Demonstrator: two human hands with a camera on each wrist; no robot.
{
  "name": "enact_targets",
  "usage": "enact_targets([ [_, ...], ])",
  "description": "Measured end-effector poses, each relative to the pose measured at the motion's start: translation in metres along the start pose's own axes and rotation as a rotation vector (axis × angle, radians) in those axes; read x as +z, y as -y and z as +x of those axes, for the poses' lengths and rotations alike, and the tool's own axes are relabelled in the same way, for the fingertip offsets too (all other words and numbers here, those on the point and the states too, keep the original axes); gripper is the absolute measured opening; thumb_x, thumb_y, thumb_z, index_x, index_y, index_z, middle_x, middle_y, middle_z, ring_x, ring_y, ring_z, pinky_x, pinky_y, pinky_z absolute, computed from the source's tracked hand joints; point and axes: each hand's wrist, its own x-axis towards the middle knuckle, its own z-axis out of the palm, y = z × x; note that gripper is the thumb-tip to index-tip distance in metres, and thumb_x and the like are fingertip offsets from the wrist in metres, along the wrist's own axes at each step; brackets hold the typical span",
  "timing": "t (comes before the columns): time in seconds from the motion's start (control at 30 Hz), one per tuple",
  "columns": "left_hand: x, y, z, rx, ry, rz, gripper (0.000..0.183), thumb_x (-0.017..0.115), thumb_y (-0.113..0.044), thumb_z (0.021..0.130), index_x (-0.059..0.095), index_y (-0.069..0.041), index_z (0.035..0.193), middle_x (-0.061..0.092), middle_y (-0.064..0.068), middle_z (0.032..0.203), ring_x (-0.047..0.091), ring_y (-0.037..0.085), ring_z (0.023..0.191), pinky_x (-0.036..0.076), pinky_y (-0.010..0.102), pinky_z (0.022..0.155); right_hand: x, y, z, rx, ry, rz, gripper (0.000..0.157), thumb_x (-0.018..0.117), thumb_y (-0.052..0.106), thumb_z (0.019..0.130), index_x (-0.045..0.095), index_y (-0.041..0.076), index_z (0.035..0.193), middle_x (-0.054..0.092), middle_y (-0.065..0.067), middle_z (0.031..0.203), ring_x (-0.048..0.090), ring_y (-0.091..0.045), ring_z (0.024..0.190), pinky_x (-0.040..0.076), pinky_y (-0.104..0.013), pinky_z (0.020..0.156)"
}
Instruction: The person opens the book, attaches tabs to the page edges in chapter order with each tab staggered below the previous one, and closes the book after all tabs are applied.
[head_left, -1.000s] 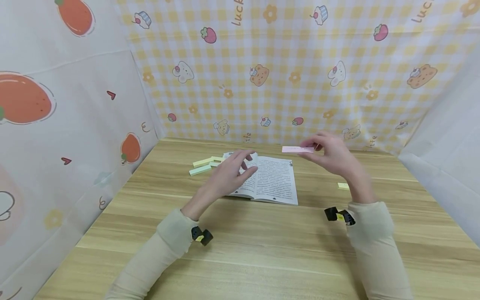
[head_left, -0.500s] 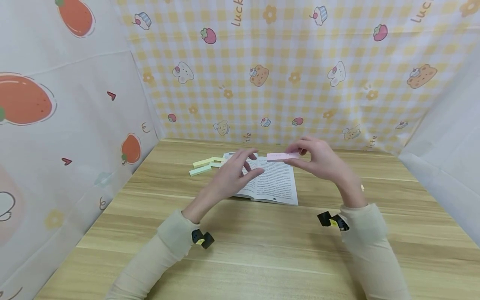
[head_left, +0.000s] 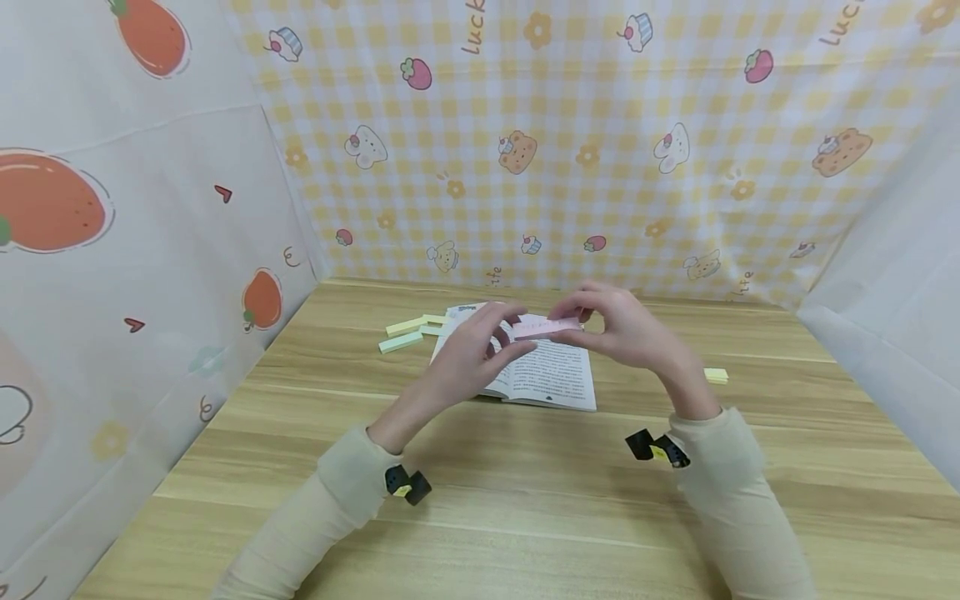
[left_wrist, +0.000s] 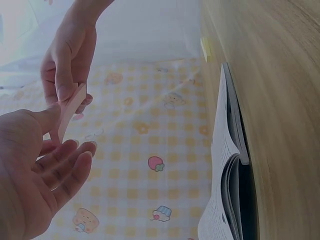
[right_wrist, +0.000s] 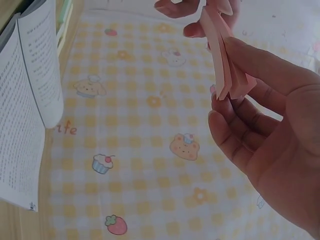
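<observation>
A pad of pink sticky notes (head_left: pixel 547 327) is held up above the open book (head_left: pixel 551 379). My right hand (head_left: pixel 626 329) pinches its right end between thumb and fingers. At the other end, my left hand (head_left: pixel 465 354) has its thumb and fingertips on the pad, gripping it. In the right wrist view the pink pad (right_wrist: pixel 218 55) looks parted into layers at its lower end. The left wrist view has the pad (left_wrist: pixel 72 110) stretched between both hands. Part of the book's left page is hidden behind my left hand.
Yellow (head_left: pixel 405 326) and green (head_left: pixel 401 342) sticky-note pads lie on the wooden table (head_left: pixel 525 500) left of the book. Another small yellow pad (head_left: pixel 716 375) lies to the right, beside my right wrist. A checked cloth (head_left: pixel 555 192) hangs behind the table.
My right hand has carried the pink pad leftward and slightly down to my left hand, which now grips its end. The left hand has shifted slightly right.
</observation>
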Motion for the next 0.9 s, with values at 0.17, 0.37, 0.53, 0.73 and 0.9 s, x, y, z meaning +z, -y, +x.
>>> enact_targets([
  [0.17, 0.0029, 0.0008, -0.0003, 0.036, -0.019, -0.012, 0.026, 0.072, -0.014, 0.096, 0.065, -0.001, 0.117, 0.063, 0.008, 0.11, 0.062, 0.015, 0.082, 0.052, 0.02, 0.063, 0.0024, 0.002, 0.0004, -0.001, 0.017, 0.008, 0.022, 0.083, 0.011, 0.084, 0.075, 0.009, 0.104, 0.067, 0.003, 0.1, 0.058, -0.012, 0.088, 0.051, -0.031, 0.078],
  [0.37, 0.003, -0.0007, -0.0001, 0.032, -0.036, -0.033, 0.02, 0.072, -0.011, 0.094, 0.066, -0.001, 0.111, 0.065, 0.008, 0.106, 0.061, 0.016, 0.081, 0.053, 0.02, 0.067, 0.0038, 0.0031, 0.0012, 0.012, 0.028, 0.009, 0.023, 0.084, 0.011, 0.084, 0.074, 0.009, 0.105, 0.065, 0.004, 0.098, 0.056, -0.012, 0.087, 0.049, -0.028, 0.076],
  [0.53, 0.0021, -0.0014, 0.0006, 0.041, -0.053, -0.033, 0.019, 0.074, -0.01, 0.093, 0.067, 0.0, 0.107, 0.066, 0.008, 0.101, 0.059, 0.015, 0.077, 0.052, 0.02, 0.062, 0.0037, 0.0035, 0.0015, 0.01, 0.017, 0.001, 0.026, 0.084, 0.011, 0.083, 0.075, 0.009, 0.106, 0.066, 0.003, 0.099, 0.057, -0.012, 0.087, 0.048, -0.029, 0.076],
  [0.73, 0.0017, -0.0006, 0.0002, 0.034, -0.051, -0.016, 0.019, 0.076, -0.011, 0.091, 0.069, -0.001, 0.106, 0.066, 0.006, 0.096, 0.059, 0.016, 0.076, 0.051, 0.02, 0.057, 0.0034, 0.0035, 0.0014, 0.008, 0.021, 0.009, 0.027, 0.084, 0.009, 0.082, 0.074, 0.009, 0.107, 0.068, 0.003, 0.102, 0.059, -0.012, 0.089, 0.051, -0.031, 0.079],
  [0.9, 0.0016, 0.0004, 0.0003, 0.045, -0.053, 0.004, 0.019, 0.077, -0.011, 0.09, 0.07, -0.001, 0.105, 0.067, 0.007, 0.095, 0.061, 0.017, 0.076, 0.05, 0.019, 0.056, 0.004, 0.0024, 0.0016, -0.004, 0.011, 0.014, 0.027, 0.084, 0.01, 0.082, 0.075, 0.01, 0.107, 0.069, 0.004, 0.103, 0.059, -0.011, 0.09, 0.052, -0.034, 0.079],
])
